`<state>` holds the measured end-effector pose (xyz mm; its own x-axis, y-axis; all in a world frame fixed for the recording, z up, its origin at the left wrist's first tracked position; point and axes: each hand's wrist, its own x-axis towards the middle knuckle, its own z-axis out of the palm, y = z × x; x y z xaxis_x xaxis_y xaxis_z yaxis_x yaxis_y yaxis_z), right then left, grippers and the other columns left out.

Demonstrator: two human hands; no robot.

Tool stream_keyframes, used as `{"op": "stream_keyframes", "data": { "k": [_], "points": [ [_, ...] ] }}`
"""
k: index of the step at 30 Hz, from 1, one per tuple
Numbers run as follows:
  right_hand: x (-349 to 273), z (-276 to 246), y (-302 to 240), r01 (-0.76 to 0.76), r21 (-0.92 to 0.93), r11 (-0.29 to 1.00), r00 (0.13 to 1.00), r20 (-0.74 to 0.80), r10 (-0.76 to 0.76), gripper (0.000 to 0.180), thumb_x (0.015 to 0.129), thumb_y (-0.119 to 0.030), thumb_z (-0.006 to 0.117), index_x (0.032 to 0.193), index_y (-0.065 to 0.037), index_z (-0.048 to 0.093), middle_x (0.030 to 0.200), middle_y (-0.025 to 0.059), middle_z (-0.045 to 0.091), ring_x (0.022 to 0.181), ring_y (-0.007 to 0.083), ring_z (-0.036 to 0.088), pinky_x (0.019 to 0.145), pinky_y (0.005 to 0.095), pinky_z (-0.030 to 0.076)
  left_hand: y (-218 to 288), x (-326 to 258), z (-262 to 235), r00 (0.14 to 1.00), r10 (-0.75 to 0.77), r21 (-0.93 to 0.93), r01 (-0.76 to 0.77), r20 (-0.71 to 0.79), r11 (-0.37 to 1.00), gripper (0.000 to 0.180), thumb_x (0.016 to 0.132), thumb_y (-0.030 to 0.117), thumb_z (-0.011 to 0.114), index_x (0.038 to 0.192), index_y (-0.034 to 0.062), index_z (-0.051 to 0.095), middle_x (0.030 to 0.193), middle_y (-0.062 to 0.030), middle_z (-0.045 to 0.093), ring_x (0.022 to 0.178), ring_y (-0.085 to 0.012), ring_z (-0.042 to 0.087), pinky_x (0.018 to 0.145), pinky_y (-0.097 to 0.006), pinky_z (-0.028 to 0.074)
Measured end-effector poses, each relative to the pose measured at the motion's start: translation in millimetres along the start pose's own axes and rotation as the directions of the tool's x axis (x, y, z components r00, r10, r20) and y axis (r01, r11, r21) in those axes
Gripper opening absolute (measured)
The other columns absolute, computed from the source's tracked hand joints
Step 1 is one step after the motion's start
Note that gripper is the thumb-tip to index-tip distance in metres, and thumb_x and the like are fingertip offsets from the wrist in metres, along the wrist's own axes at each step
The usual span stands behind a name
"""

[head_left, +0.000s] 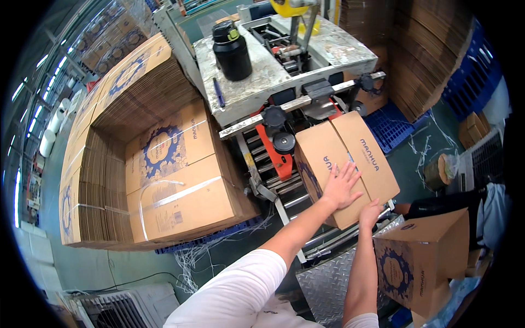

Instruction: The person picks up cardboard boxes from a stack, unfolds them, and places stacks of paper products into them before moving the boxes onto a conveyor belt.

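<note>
A closed cardboard box point(365, 158) with dark blue print sits on the roller conveyor point(295, 199), at the mouth of the sealing machine point(251, 93). My left hand point(342, 187) lies flat on its top, fingers spread across the flap by the middle seam. At the box's near edge, my right hand point(370, 213) has its fingers bent over the corner, gripping it; part of the fingers is hard to make out. Black adjusting knobs point(274, 116) and a red guide plate point(276, 153) are just left of the box.
Strapped stacks of flat cartons point(180, 158) fill the left side on a blue pallet. A black bottle point(232, 54) and a pen point(219, 92) rest on the machine. Another box point(407, 268) stands at lower right beside a metal tread plate point(333, 295). Loose straps point(202, 259) litter the floor.
</note>
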<state>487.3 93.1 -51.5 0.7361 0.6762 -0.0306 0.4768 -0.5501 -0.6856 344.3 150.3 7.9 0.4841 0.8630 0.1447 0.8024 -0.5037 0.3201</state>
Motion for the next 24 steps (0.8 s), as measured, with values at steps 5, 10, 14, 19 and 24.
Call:
{"op": "stream_keyframes", "data": {
  "k": [5,10,14,19,24],
  "points": [
    [13.6,-4.2,-53.0,-0.119,0.11,0.987,0.955,0.284,0.084,0.056,0.093,-0.042,0.028,0.109,0.01,0.038,0.098,0.0323,0.055,0.083,0.0457,0.057,0.06,0.0487,0.049,-25.1,18.8,-14.0,0.997,-0.081,0.032,0.081,0.018,0.996,0.063,0.086,0.053,0.034,0.137,0.015,0.031,0.145,-0.0136,0.019,0.135,-0.0273,0.013,0.107,-0.052,0.004],
    [-38.1,7.2,30.0,-0.057,0.382,0.923,0.852,0.501,-0.155,0.044,0.092,-0.044,0.035,0.113,-0.006,0.044,0.084,0.0112,0.057,0.064,0.0188,0.055,0.046,0.0295,0.044,-48.0,-64.3,-26.1,0.996,-0.046,-0.154,0.034,-0.075,0.988,0.054,0.088,0.034,0.045,0.133,0.0058,0.034,0.144,-0.0176,0.019,0.135,-0.0301,0.013,0.106,-0.053,0.009],
    [-130.8,5.1,110.6,-0.013,0.313,0.95,0.71,0.672,-0.212,0.038,0.088,-0.038,0.039,0.107,-0.006,0.048,0.084,0.0116,0.059,0.067,0.021,0.056,0.051,0.0319,0.045,-60.4,-262.7,-31.8,0.956,-0.283,-0.429,0.225,-0.075,0.875,0.047,0.082,0.02,0.057,0.122,0.0013,0.043,0.134,-0.0205,0.035,0.125,-0.0338,0.034,0.102,-0.044,0.028],
    [-213.7,-22.4,228.1,0.172,0.019,0.985,0.421,0.902,-0.091,0.032,0.083,-0.03,0.043,0.1,-0.006,0.054,0.085,0.0122,0.06,0.071,0.0237,0.058,0.058,0.0349,0.047,-49.5,-544.6,-67.7,0.424,-0.905,-0.223,0.886,0.031,0.408,0.038,0.081,0.023,0.058,0.11,-0.0002,0.054,0.118,-0.0234,0.049,0.114,-0.0362,0.044,0.097,-0.043,0.036],
    [-216.0,-67.5,360.3,0.72,-0.214,0.66,0.088,0.972,0.219,0.026,0.078,-0.023,0.047,0.093,-0.006,0.06,0.085,0.0127,0.062,0.075,0.0264,0.06,0.064,0.0379,0.048,-40.1,-665.0,-112.6,0.073,-0.978,-0.232,0.966,-0.196,0.119,0.029,0.081,0.019,0.057,0.102,0.0002,0.055,0.105,-0.0206,0.054,0.1,-0.0359,0.052,0.087,-0.04,0.042]
  ]
}}
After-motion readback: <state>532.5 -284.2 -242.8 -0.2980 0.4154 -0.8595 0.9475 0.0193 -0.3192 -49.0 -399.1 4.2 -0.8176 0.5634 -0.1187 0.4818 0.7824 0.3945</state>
